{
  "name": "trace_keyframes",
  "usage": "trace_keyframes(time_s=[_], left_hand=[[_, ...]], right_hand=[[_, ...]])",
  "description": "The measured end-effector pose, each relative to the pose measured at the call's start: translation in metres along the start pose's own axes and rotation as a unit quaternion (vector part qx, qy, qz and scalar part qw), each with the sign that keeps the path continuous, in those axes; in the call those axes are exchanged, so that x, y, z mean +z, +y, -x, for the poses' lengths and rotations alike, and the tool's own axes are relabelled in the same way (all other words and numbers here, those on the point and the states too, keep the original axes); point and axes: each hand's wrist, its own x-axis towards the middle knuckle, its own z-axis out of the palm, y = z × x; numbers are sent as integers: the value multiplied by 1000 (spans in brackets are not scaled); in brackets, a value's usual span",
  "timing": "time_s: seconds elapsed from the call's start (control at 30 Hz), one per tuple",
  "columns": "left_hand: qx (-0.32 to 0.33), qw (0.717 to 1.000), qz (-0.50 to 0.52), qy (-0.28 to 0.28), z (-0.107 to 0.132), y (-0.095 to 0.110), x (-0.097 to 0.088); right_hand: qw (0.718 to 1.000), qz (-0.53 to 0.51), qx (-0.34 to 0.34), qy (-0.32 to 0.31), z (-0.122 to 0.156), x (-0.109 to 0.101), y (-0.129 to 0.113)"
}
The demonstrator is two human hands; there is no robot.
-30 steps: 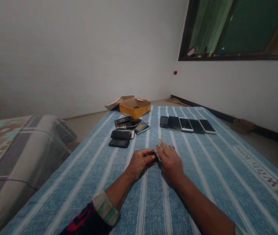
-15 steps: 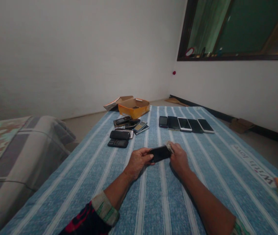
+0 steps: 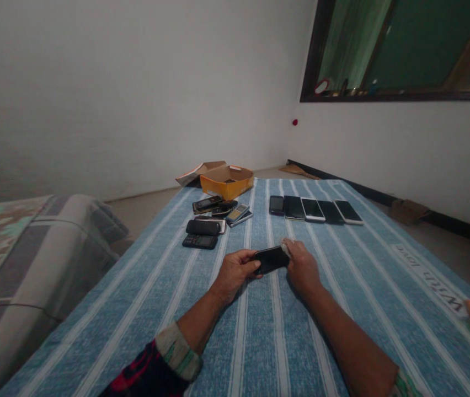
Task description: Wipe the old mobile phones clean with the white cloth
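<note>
My left hand (image 3: 235,274) grips the left end of a black smartphone (image 3: 271,259), which lies screen up and tilted. My right hand (image 3: 302,268) holds the phone's right end, pressing a small white cloth (image 3: 286,248) against it. Both hands are just above the blue-and-white striped bedspread (image 3: 260,342). Beyond them, a row of several smartphones (image 3: 315,210) lies face up to the right. A cluster of older keypad phones (image 3: 208,226) lies to the left, with a black keypad phone (image 3: 199,241) nearest me.
An orange cardboard box (image 3: 227,184) and a torn flap of cardboard (image 3: 197,173) stand past the far edge of the bedspread. A grey padded seat (image 3: 53,264) lies along the left side. White walls (image 3: 135,94) and a dark-framed window (image 3: 400,49) stand beyond.
The phone and both hands stay nearly still. The cloth sits slightly lower against the phone's right end, and less of it shows.
</note>
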Motion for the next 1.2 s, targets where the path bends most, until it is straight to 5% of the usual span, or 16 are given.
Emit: trace_keyframes(time_s=[0.1, 0.27, 0.5, 0.73, 1.03, 1.2], left_hand=[[2, 1000, 1, -2, -1, -1, 0], [8, 1000, -5, -4, 0, -1, 0], [4, 1000, -11, 3, 1, 2, 2], [5, 1000, -2, -12, 1, 0, 1], [4, 1000, -16, -6, 2, 3, 1], [8, 1000, -18, -9, 0, 2, 0]], right_hand=[[1000, 9, 4, 12, 1, 0, -2], [991, 26, -124, 46, 0, -2, -9], [999, 52, -11, 0, -2, -5, -5], [985, 21, -162, 61, -3, -5, -21], [995, -93, 14, 16, -7, -6, 0], [947, -285, 145, -2, -10, -3, 8]])
